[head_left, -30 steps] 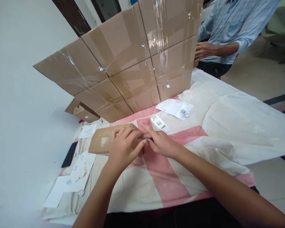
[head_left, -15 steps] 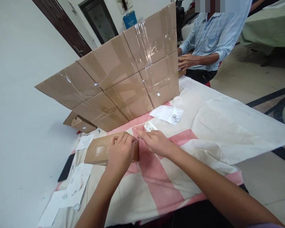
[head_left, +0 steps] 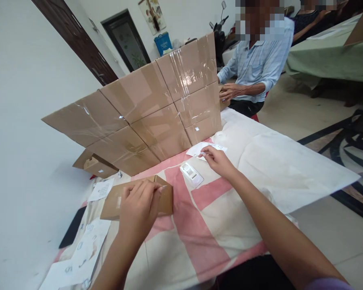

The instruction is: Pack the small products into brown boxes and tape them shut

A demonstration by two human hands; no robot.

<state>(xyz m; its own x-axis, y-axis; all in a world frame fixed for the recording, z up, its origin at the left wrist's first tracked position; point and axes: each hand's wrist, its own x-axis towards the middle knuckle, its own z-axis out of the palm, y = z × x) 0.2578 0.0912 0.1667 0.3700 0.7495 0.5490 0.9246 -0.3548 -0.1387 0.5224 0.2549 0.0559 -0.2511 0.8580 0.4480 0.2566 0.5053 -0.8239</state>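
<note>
My left hand (head_left: 140,201) is above the near side of a closed brown cardboard box (head_left: 111,201), its fingers pinched. From those fingertips juts a small clear strip (head_left: 163,186) that looks like tape. Farther right, my right hand (head_left: 218,161) is raised over a white paper sheet (head_left: 193,151), with thumb and fingers pinched together. A tiny pale bit shows at its fingertips, too small to name. Between the hands lies a white tape dispenser (head_left: 192,175) on the pink and cream cloth (head_left: 196,229).
A tall taped cardboard panel (head_left: 151,108) stands across the table. Left are printed sheets (head_left: 87,249), a dark flat object (head_left: 73,227) and an open cardboard box (head_left: 101,166). Behind the panel's right end, a person in a light-blue shirt (head_left: 257,60) sits with hands on a box.
My hands have moved apart: the right has gone away from the box, up and right toward the paper. My left remains by the box. The tape dispenser is now uncovered.
</note>
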